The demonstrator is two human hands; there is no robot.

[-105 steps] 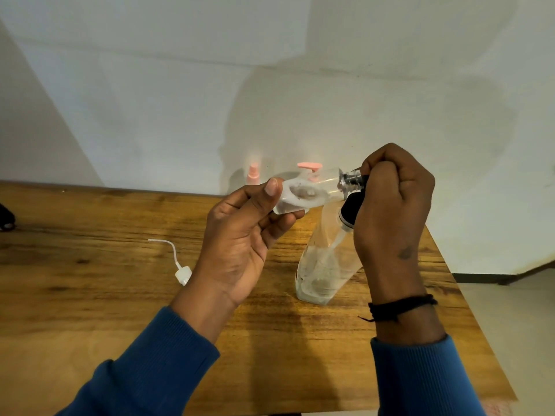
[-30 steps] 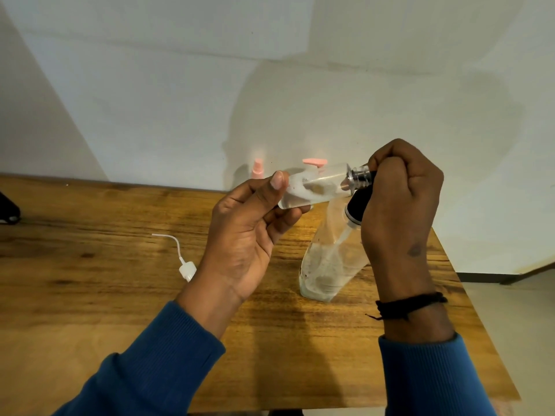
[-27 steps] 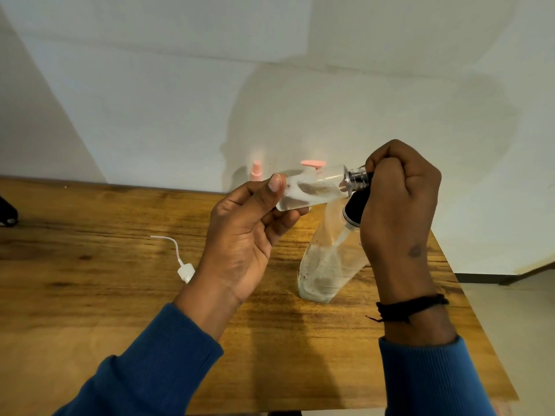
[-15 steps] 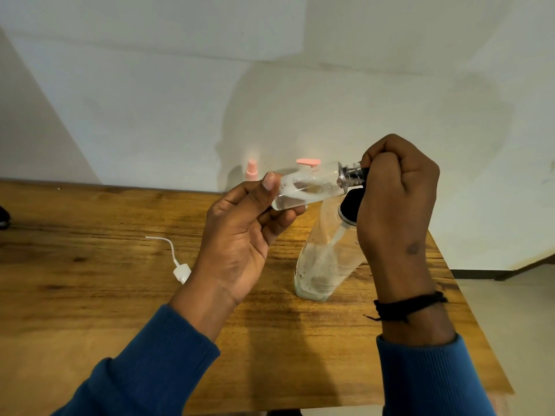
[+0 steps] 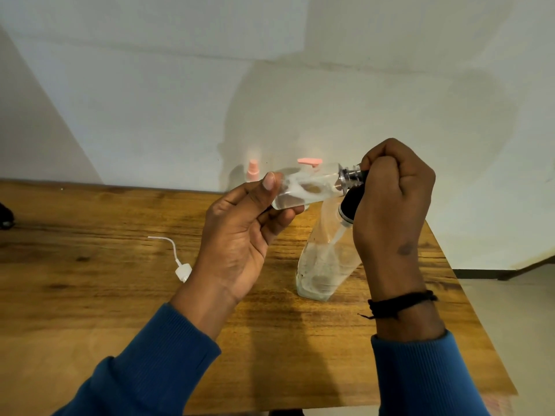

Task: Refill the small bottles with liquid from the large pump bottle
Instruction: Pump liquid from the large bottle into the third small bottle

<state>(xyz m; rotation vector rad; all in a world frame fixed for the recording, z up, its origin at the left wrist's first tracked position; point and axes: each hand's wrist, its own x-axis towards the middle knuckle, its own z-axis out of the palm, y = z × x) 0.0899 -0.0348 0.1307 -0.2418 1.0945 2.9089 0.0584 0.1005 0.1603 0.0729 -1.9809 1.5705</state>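
We hold a small bottle (image 5: 304, 187) nearly level above the counter (image 5: 90, 265), our left hand (image 5: 240, 235) curled round its base to brace it while our right hand (image 5: 390, 199) closes tight on its silver-and-black cap (image 5: 351, 175), most likely to twist it. A larger clear bottle (image 5: 326, 262) stands on the counter just below, its black top (image 5: 350, 205) beside our right hand. Pink pump tops (image 5: 309, 161) show near the wall. A white cap with a thin tube (image 5: 181, 270) lies well apart to the left, apparently set aside.
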